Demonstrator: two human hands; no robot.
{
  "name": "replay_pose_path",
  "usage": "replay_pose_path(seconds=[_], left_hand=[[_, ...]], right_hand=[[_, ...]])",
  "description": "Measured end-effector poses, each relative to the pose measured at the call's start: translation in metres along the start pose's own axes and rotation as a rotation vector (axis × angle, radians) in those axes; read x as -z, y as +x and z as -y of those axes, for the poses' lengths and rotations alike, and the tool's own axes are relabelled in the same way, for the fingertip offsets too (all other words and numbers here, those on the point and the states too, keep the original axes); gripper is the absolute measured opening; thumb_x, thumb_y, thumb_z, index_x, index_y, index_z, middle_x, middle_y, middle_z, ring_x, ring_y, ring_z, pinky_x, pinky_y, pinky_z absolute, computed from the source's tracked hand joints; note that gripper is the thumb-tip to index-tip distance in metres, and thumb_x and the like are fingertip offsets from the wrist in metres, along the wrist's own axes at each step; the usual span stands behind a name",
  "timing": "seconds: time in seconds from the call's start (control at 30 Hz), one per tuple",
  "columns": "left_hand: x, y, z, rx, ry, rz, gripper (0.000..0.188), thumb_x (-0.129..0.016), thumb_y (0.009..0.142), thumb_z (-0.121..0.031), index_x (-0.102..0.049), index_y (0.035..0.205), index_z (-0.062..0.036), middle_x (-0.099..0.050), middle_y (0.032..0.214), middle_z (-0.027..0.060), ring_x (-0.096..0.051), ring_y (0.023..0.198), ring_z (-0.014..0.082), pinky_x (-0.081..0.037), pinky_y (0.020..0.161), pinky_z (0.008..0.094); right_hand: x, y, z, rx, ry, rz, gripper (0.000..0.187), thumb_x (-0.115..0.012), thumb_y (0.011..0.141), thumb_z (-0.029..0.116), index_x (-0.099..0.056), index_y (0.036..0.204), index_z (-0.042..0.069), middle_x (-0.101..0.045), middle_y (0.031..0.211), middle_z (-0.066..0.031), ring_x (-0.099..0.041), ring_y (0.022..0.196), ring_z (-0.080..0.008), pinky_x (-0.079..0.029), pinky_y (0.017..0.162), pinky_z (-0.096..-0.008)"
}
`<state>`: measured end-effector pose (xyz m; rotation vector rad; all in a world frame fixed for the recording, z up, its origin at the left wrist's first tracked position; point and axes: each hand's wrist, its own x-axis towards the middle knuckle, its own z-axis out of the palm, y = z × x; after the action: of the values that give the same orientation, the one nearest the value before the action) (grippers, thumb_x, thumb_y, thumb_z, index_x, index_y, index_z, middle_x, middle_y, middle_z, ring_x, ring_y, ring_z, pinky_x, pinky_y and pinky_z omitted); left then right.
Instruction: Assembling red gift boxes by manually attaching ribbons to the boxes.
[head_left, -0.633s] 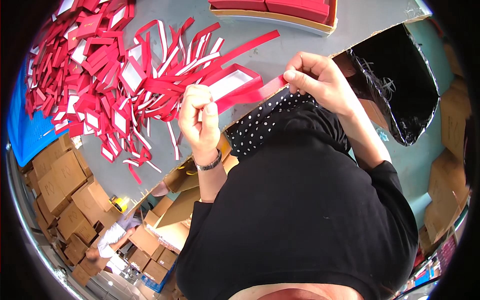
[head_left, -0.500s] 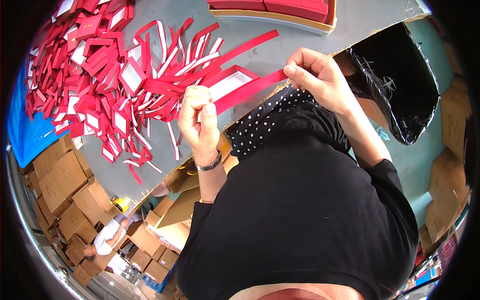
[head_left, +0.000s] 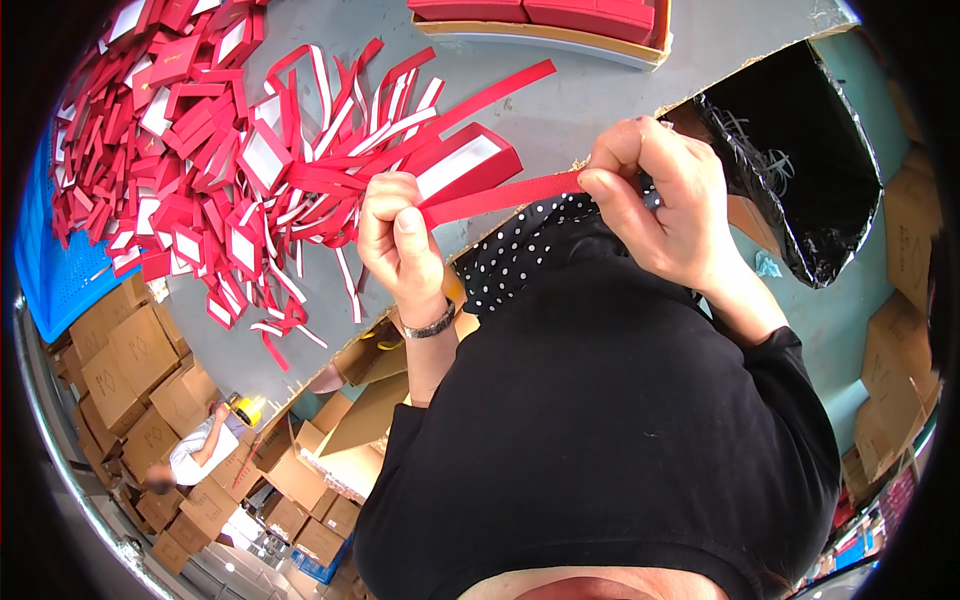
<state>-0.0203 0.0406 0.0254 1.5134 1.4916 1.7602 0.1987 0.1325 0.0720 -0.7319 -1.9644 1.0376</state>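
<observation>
A narrow red strip (head_left: pixel 515 196) stretches between my two hands over the table's near edge. My left hand (head_left: pixel 400 240) pinches its left end between thumb and bent fingers. At the right end, my right hand (head_left: pixel 660 195) grips the strip between thumb and forefinger. Directly behind the strip, a small red box piece (head_left: pixel 500 155) with a white face sits tilted, its left end by my left fingers. Whether those fingers also touch the box piece I cannot tell. Beyond my left hand, loose red-and-white strips (head_left: pixel 340 150) fan out in a tangle.
Many small red box pieces (head_left: pixel 180 120) are heaped at the far left, partly over a blue crate (head_left: pixel 60 270). A shallow carton (head_left: pixel 560 42) of red boxes stands at the back. A black plastic-lined bin (head_left: pixel 830 160) is at right. Cardboard boxes (head_left: pixel 120 360) and another person (head_left: pixel 200 450) are lower left.
My right hand has moved slightly right and nearer to me, turning with the strip's end. The box piece behind the strip has tipped, showing more red side. The person at lower left has shifted.
</observation>
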Motion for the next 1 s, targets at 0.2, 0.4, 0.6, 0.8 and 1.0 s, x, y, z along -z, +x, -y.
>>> replay_pose_path(seconds=[0.2, 0.4, 0.6, 0.8, 1.0], left_hand=[[-0.003, 0.002, 0.006, -0.012, -0.115, -0.007, 0.025, -0.053, 0.089, -0.022, -0.043, 0.076, -0.0027, -0.047, 0.076, 0.0077, -0.046, 0.08, 0.022, -0.038, 0.077, 0.0358], [-0.008, 0.002, 0.001, 0.047, -0.207, -0.042, 0.027, -0.052, 0.09, -0.025, -0.041, 0.075, -0.0047, -0.041, 0.073, 0.0055, -0.04, 0.076, 0.0199, -0.036, 0.076, 0.0348], [-0.012, 0.001, 0.003, 0.108, -0.269, -0.059, 0.031, -0.048, 0.09, -0.029, -0.033, 0.071, -0.0086, -0.033, 0.07, 0.0031, -0.038, 0.074, 0.0184, -0.034, 0.08, 0.0366], [-0.021, -0.003, 0.009, 0.173, -0.485, -0.091, 0.03, -0.042, 0.086, -0.031, -0.028, 0.068, -0.0123, -0.031, 0.068, 0.0016, -0.038, 0.074, 0.0178, -0.032, 0.088, 0.0392], [-0.026, 0.0, 0.008, 0.127, -0.509, -0.072, 0.029, -0.043, 0.084, -0.03, -0.028, 0.066, -0.0122, -0.03, 0.066, 0.0014, -0.036, 0.071, 0.018, -0.032, 0.087, 0.0403]], right_hand=[[-0.007, -0.001, -0.022, -0.121, -0.004, -0.008, 0.01, -0.061, 0.084, 0.002, -0.052, 0.079, 0.0, -0.054, 0.064, -0.0056, -0.051, 0.053, -0.014, -0.041, 0.052, -0.025], [-0.015, 0.0, -0.029, -0.145, 0.042, -0.013, 0.011, -0.062, 0.085, 0.009, -0.055, 0.082, 0.001, -0.055, 0.064, -0.0077, -0.055, 0.056, -0.0175, -0.043, 0.054, -0.0275], [-0.023, 0.0, -0.027, -0.195, 0.129, 0.012, 0.012, -0.061, 0.086, 0.009, -0.054, 0.084, 0.0, -0.056, 0.069, -0.0064, -0.054, 0.06, -0.0125, -0.043, 0.057, -0.0252], [-0.034, 0.002, -0.023, -0.191, 0.22, 0.013, 0.014, -0.063, 0.086, 0.01, -0.054, 0.084, -0.001, -0.058, 0.071, -0.0067, -0.055, 0.062, -0.0129, -0.045, 0.059, -0.0255], [-0.036, 0.004, -0.017, -0.226, 0.277, -0.045, 0.017, -0.067, 0.084, 0.013, -0.054, 0.082, 0.001, -0.06, 0.065, -0.0102, -0.061, 0.058, -0.0191, -0.046, 0.054, -0.0287]])
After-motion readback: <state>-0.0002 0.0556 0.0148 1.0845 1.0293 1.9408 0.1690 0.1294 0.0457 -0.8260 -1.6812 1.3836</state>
